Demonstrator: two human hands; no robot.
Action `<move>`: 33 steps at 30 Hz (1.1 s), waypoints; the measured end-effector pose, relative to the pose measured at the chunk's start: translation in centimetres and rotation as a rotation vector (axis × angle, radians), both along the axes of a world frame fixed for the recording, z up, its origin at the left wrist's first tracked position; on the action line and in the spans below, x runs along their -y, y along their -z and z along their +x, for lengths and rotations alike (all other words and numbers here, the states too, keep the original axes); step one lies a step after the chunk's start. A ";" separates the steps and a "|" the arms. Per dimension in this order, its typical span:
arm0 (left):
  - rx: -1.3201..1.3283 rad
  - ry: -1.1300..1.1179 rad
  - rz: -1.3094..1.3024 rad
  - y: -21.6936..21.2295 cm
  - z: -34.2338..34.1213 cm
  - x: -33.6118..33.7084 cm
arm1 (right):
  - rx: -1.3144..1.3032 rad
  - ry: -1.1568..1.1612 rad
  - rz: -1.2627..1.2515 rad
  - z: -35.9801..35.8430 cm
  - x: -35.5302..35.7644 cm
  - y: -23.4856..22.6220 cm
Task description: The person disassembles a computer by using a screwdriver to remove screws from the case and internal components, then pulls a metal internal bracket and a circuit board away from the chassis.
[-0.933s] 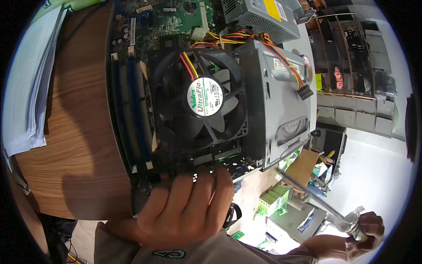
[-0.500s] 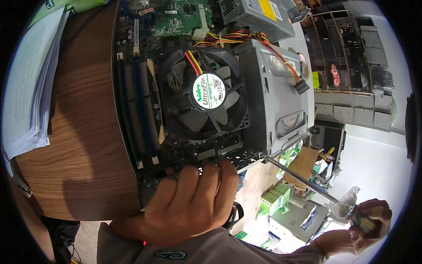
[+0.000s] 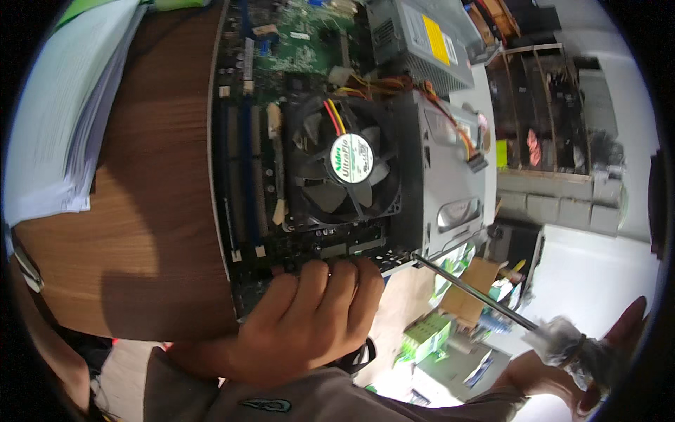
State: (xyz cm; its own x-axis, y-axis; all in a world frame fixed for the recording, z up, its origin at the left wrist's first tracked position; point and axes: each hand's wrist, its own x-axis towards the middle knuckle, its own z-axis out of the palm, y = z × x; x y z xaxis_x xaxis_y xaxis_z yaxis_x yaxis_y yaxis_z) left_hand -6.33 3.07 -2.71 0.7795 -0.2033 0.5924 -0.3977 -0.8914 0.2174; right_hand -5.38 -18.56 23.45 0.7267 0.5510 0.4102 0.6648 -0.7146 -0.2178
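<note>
My left hand (image 3: 309, 316) is curled over the near edge of an open desktop computer chassis (image 3: 418, 176), its fingertips hidden behind the edge. At the lower right, my right hand (image 3: 534, 376) is around the plastic-wrapped handle of a long screwdriver (image 3: 485, 295); its fingers are partly blurred. The screwdriver's tip meets the chassis's near edge, beside the corner of a grey metal drive cage (image 3: 450, 169). A black cooling fan (image 3: 344, 158) with a round white label sits on the green motherboard (image 3: 302, 49). Memory slots (image 3: 242, 183) run along its left.
A grey power supply (image 3: 422, 42) with bundled coloured wires is at the far end. Stacked papers (image 3: 63, 119) lie on the wooden table (image 3: 148, 232) at left. Another person's arm (image 3: 53, 344) shows at lower left. Shelves (image 3: 541, 112), a cardboard box (image 3: 471, 285) and green boxes (image 3: 425, 334) stand to the right.
The view has shifted, so the chassis and fan appear slightly farther right and lower. My right hand has turned around the screwdriver handle, its fingers now spread wider. My left hand keeps its hold.
</note>
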 end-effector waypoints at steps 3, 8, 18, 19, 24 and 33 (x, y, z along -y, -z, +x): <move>0.034 0.037 0.033 -0.1 0.0 -0.3 | -0.039 -0.119 0.368 1.6 -0.1 2.6; -0.126 0.108 0.033 -0.7 -0.7 -0.5 | -0.155 -0.473 0.436 6.5 -7.8 6.1; -0.098 0.139 0.081 -0.4 -0.9 -0.8 | -0.555 -0.718 0.858 8.4 -8.7 7.2; -0.074 0.124 0.066 -0.3 -0.9 -0.7 | -0.564 -0.690 0.902 9.1 -7.8 7.0; -0.123 0.164 0.104 -0.4 -0.5 -0.8 | -0.512 -0.741 1.252 12.2 -1.9 9.0; -0.056 0.130 0.076 -1.0 0.1 -0.5 | -0.176 -0.689 1.513 9.2 7.1 13.0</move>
